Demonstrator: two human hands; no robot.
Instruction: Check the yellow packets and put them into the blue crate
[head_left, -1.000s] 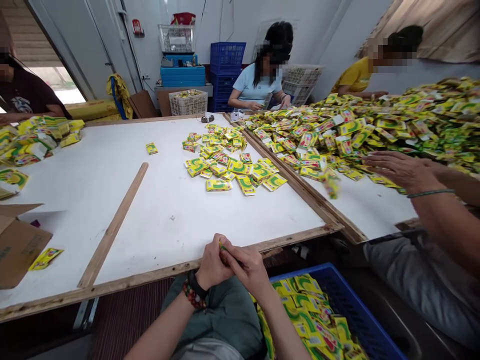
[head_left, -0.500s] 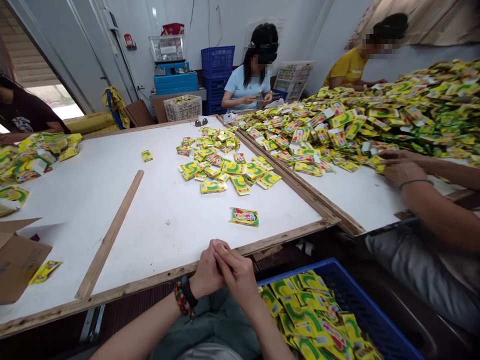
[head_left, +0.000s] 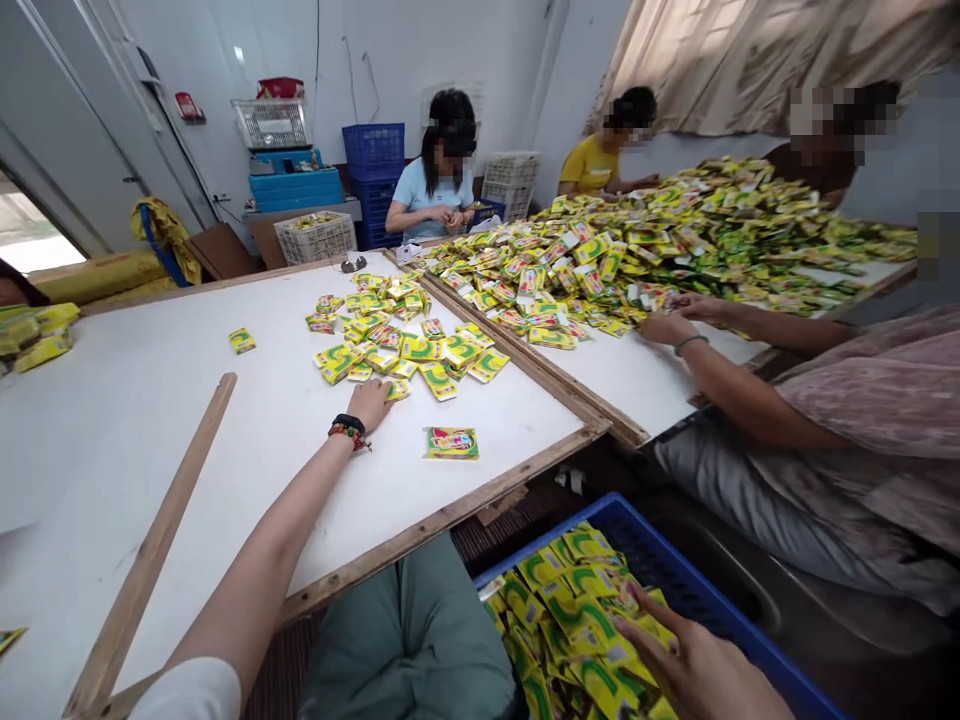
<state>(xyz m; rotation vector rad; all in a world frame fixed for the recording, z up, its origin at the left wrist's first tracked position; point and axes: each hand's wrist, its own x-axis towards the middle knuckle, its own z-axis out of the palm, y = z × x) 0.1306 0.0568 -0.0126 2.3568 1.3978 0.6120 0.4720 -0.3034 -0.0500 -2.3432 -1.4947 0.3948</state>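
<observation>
My left hand [head_left: 370, 405] reaches across the white table to the near edge of a loose pile of small yellow-and-green boxes [head_left: 424, 348]. Its fingers are closed on the end of one small yellow box [head_left: 397, 390], and they partly hide it. A single box [head_left: 452, 442] lies apart, closer to me, with its coloured lettering up. Low on the right, my right hand [head_left: 694, 655] is over a blue crate [head_left: 679, 560] heaped with the same yellow boxes [head_left: 577, 600]. Thumb and fingers are spread, with nothing visible between them.
Wooden strips [head_left: 540, 375] edge and divide the white table [head_left: 180, 480]. A large heap of yellow boxes [head_left: 660, 235] covers the right-hand table. A co-worker's hands [head_left: 671, 320] work there, and other people sit behind. One box [head_left: 241, 341] lies alone at left.
My hands, together at the table edge before, have parted. The left has gone forward to the pile and taken hold of a box; the right has dropped over the crate. The view has swung right.
</observation>
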